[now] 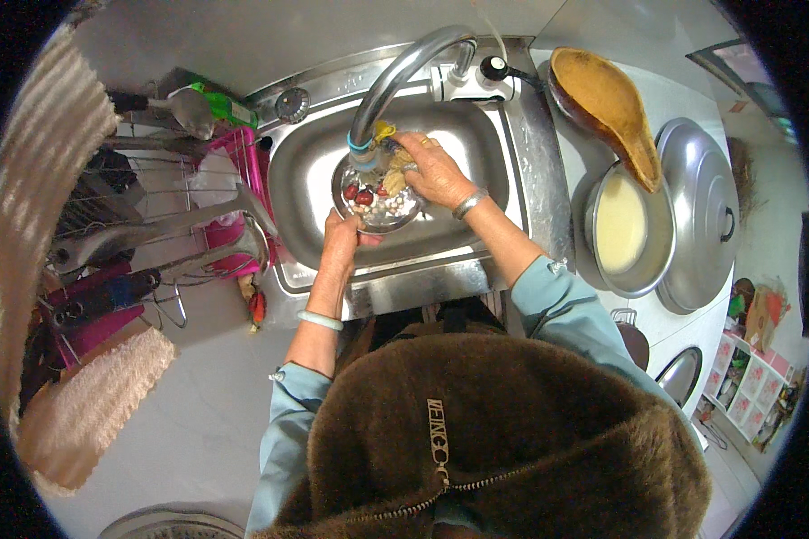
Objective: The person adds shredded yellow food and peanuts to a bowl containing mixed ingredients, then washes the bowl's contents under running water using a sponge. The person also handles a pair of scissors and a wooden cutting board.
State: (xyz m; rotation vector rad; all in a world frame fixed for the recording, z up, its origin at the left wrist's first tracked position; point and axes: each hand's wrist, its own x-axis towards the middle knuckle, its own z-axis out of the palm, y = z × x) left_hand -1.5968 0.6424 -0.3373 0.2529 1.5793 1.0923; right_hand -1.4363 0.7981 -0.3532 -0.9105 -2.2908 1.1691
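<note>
Under the spout of the chrome faucet (404, 71), a metal bowl (390, 222) is held over the steel sink (303, 222). Red jujube-like fruits (363, 197) and small pale pieces (398, 205) lie in it, apparently in water. My left hand (342, 236) grips the bowl's near left rim, thumb on top and fingers beneath. Over the bowl's right side, my right hand (435, 168) has its fingers around a tan, wrinkled clump (398, 174) that looks like dried food. A bright yellow piece (383, 130) shows beside it, close to the spout; its kind is unclear.
Right of the sink are a halved-gourd ladle (600, 94), a metal pot with pale liquid (620, 222) and a large metal lid (701, 215). At left, a wire rack (182, 175) holds ladles and spatulas. The faucet's black-tipped lever (495, 67) is at the back.
</note>
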